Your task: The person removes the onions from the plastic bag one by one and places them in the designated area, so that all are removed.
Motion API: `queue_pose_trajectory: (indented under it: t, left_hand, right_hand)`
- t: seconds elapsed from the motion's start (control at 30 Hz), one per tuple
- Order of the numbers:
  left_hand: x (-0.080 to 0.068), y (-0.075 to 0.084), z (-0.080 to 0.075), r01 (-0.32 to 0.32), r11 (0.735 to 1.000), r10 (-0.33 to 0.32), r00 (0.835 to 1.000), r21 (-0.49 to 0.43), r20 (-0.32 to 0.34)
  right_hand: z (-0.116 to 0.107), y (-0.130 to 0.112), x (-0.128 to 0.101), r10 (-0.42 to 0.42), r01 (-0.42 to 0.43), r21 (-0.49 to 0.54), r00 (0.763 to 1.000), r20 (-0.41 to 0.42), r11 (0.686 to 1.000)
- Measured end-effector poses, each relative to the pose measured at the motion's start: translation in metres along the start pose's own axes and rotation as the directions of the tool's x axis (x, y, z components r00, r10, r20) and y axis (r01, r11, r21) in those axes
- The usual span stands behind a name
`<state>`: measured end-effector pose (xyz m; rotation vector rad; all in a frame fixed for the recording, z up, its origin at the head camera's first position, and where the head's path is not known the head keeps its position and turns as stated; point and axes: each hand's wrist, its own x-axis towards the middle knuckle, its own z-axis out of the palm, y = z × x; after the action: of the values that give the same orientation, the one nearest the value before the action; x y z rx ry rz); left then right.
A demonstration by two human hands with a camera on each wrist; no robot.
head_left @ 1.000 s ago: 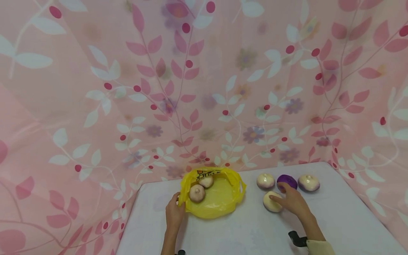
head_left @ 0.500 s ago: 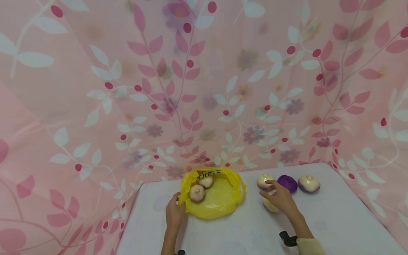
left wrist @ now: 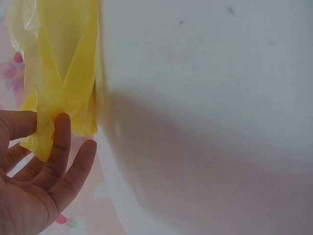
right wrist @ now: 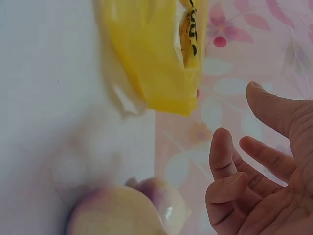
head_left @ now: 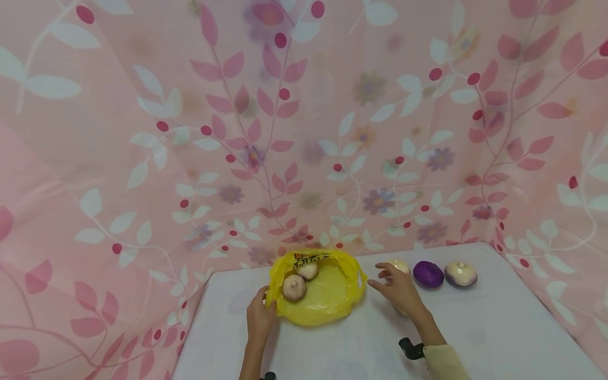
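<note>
A yellow plastic bag (head_left: 313,315) lies on the table with its mouth spread toward me. Inside, at the left, are two round pale vegetables like turnips (head_left: 294,288). My left hand (head_left: 260,318) pinches the bag's left edge between thumb and fingers, as the left wrist view also shows. My right hand (head_left: 401,293) is off the bag's right handle, in the air, with thumb and fingers apart and nothing between them. Behind and below it are two white-and-purple turnips (right wrist: 117,213), partly hidden in the head view.
To the right of my right hand lie a dark purple round vegetable (head_left: 428,274) and another white-and-purple turnip (head_left: 461,274). A pale cloth covers the table (head_left: 332,353). A pink floral curtain (head_left: 304,158) hangs right behind the table's back edge.
My right hand has moved left, from above the front turnip and purple vegetable toward the bag's right handle. My left hand and the bag have stayed in place.
</note>
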<state>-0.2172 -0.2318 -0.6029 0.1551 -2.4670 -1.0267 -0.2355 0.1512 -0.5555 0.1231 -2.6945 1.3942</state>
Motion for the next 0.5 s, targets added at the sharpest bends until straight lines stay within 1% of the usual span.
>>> queue_pose_trajectory:
  t: [0.17, 0.27, 0.5]
  left_hand:
    - [-0.002, 0.001, -0.002, 0.017, 1.0, -0.017, 1.0, -0.003, 0.015]
    - [-0.003, 0.001, -0.002, 0.027, 1.0, -0.027, 0.999, -0.003, 0.022]
    - [0.0, 0.002, -0.001, 0.017, 1.0, -0.017, 1.0, -0.005, 0.015]
  right_hand:
    - [0.011, -0.006, 0.003, 0.027, -0.027, 0.02, 0.999, 0.026, 0.999]
    - [0.019, -0.009, 0.006, 0.028, -0.029, 0.023, 0.999, 0.044, 0.999]
    - [0.037, -0.019, 0.011, -0.03, 0.026, 0.052, 0.997, 0.077, 0.998]
